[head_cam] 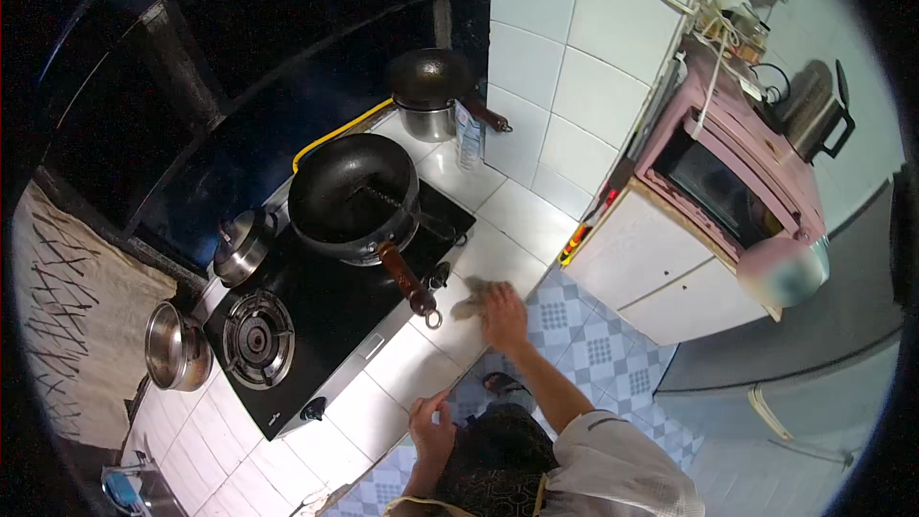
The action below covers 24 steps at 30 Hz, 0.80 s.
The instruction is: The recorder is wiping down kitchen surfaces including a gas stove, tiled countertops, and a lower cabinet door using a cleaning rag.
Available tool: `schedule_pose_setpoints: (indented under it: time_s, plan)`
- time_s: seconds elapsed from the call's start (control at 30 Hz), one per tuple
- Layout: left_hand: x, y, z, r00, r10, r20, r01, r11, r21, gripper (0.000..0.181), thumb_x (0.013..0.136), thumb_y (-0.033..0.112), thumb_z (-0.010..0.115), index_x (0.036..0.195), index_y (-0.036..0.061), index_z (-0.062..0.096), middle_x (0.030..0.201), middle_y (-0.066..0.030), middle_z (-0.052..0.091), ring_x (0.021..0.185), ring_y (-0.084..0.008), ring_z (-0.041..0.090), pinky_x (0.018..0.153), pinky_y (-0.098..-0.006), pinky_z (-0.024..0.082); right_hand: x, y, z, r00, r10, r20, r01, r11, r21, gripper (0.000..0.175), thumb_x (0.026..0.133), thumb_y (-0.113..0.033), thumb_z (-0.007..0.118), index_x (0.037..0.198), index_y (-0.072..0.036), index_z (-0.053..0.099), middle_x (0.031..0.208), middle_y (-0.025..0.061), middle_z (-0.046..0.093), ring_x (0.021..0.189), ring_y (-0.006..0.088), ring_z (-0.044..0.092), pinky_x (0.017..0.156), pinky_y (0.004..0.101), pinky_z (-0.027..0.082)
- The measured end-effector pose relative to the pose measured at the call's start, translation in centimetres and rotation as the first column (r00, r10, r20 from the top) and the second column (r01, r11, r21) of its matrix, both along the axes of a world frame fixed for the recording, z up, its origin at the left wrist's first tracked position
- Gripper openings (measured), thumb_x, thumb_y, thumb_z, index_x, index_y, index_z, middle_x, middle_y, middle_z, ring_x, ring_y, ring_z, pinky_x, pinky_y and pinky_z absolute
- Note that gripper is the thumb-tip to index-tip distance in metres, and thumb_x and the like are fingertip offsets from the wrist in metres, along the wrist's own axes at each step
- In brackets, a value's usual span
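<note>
My right hand point(504, 316) presses a greyish cloth point(470, 299) onto the white tiled counter point(402, 366), just right of the gas stove point(337, 316). At the counter's front edge is my left hand point(432, 427), fingers bent, with nothing seen in it. A black wok point(344, 187) stands on the right burner, its wooden handle point(406, 280) pointing towards my right hand. A dark utensil lies in the wok. The left burner point(258, 341) is bare.
A lidded steel pot point(244, 248) and steel bowls point(169, 348) stand left and behind the stove. Another pan point(431, 79) rests on a steel pot point(428, 123) in the back corner, beside a packet point(468, 136). A pink toaster oven point(732, 158) sits on a white cabinet point(646, 266) at right.
</note>
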<state>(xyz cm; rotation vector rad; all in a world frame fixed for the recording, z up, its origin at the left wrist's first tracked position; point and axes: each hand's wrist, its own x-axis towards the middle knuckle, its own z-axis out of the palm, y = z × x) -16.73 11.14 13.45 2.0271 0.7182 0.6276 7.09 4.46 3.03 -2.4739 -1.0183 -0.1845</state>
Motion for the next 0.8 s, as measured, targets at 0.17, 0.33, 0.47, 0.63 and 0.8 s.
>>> schedule_pose_setpoints:
  time_s: [0.17,0.33,0.47,0.63,0.8]
  plan:
    - [6.2,-1.1,-0.4,0.999,0.012,-0.035,-0.01,0.998,0.057,0.017,0.076,-0.001,0.059,0.091,0.0022,0.066,0.078,-0.0124,0.059,0.075,-0.0288,0.058,0.07,-0.0376,0.046,10.4,-0.5,-0.9,0.996,-0.059,0.062,0.063,0.996,-0.071,0.051,0.081,-0.023,0.056,0.128,-0.008,0.046,0.138,0.0141,0.039,0.128,0.0337,0.034,0.108,0.0477,0.022]
    - [12.7,-2.5,-0.8,0.995,-0.084,-0.048,0.085,0.996,0.021,0.023,0.077,-0.001,0.056,0.098,0.0029,0.064,0.089,-0.0147,0.061,0.086,-0.0315,0.058,0.079,-0.0396,0.045,18.2,1.7,-1.1,1.0,0.008,-0.012,-0.009,0.999,-0.047,0.053,0.083,-0.023,0.054,0.131,-0.006,0.04,0.14,0.017,0.034,0.13,0.0335,0.03,0.111,0.047,0.017]
    - [15.7,-3.9,-0.8,0.985,-0.143,-0.1,0.149,0.987,0.056,0.022,0.08,0.005,0.053,0.1,0.0032,0.062,0.094,-0.0151,0.061,0.09,-0.034,0.056,0.083,-0.0417,0.044,23.7,3.9,-2.1,0.995,0.098,0.031,-0.092,0.982,-0.166,0.058,0.084,-0.025,0.053,0.136,-0.006,0.035,0.143,0.0158,0.031,0.132,0.0346,0.026,0.112,0.047,0.014]
    - [15.6,-5.1,-0.5,0.983,-0.022,-0.181,0.03,0.999,0.045,0.023,0.08,0.005,0.053,0.101,0.0018,0.062,0.096,-0.016,0.062,0.093,-0.034,0.056,0.085,-0.0423,0.043,27.0,5.9,-0.6,0.987,0.118,-0.107,-0.136,0.973,-0.186,0.06,0.087,-0.025,0.052,0.14,-0.009,0.029,0.148,0.0138,0.022,0.136,0.0334,0.018,0.112,0.0458,0.01]
    - [14.2,-5.5,-0.7,0.971,0.084,-0.225,-0.084,0.996,0.009,0.024,0.077,0.001,0.054,0.1,0.0023,0.063,0.095,-0.0157,0.062,0.09,-0.0336,0.057,0.082,-0.0414,0.045,25.5,4.7,-0.5,0.946,0.318,-0.055,-0.323,0.922,-0.214,0.061,0.083,-0.021,0.057,0.137,-0.004,0.033,0.145,0.0179,0.025,0.135,0.0348,0.021,0.111,0.0468,0.012]
